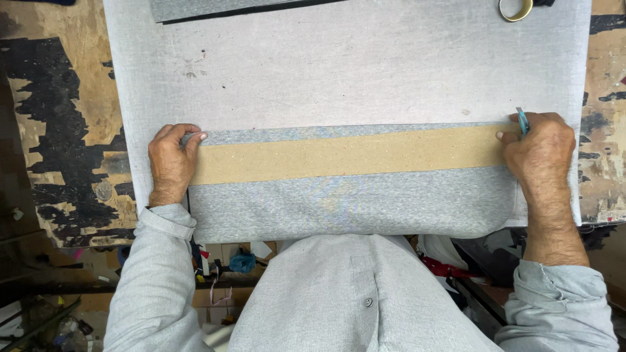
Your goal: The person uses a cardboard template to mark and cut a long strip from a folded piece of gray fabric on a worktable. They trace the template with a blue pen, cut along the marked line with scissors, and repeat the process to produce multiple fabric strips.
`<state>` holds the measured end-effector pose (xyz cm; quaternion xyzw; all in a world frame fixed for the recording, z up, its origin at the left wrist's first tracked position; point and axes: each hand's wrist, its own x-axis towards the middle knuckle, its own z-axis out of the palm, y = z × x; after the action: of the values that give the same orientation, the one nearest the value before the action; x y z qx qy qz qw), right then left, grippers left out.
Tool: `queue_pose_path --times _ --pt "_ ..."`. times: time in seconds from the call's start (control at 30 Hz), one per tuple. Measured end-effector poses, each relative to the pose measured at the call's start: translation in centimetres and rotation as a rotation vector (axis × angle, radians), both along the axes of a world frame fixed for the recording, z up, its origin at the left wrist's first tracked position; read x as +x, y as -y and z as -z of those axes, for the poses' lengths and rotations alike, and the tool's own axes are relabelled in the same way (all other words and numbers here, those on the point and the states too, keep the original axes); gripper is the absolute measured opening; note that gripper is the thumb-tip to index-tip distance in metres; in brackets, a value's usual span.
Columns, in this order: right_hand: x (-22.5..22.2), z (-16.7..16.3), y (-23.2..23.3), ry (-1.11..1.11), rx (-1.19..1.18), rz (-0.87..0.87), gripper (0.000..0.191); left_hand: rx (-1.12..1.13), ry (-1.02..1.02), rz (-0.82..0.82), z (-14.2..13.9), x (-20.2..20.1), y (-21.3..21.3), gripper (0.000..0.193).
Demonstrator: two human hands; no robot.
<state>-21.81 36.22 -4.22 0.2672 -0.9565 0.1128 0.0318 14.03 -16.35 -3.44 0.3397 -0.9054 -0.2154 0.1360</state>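
Note:
A long tan cardboard strip [352, 155] lies across a folded grey fabric [352, 202], which rests on a wider pale grey cloth [339, 72]. My left hand [171, 163] presses down on the strip's left end, fingers curled over the fabric edge. At the strip's right end, my right hand [540, 151] holds a small blue marking tool [522, 120] with its tip at the strip's upper corner.
The worn wooden table [62, 124] with flaking black paint shows at both sides. A brass-coloured ring [515, 9] sits at the far right edge. A dark strip of material [222, 9] lies at the top. Scraps and clutter lie on the floor below the table.

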Motion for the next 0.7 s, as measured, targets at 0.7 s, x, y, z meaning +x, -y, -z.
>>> queue_pose_path --times 0.7 --pt "-4.9 -1.8 0.9 0.387 0.205 0.118 0.032 -0.049 -0.239 -0.003 1.9 0.3 -0.4 0.014"
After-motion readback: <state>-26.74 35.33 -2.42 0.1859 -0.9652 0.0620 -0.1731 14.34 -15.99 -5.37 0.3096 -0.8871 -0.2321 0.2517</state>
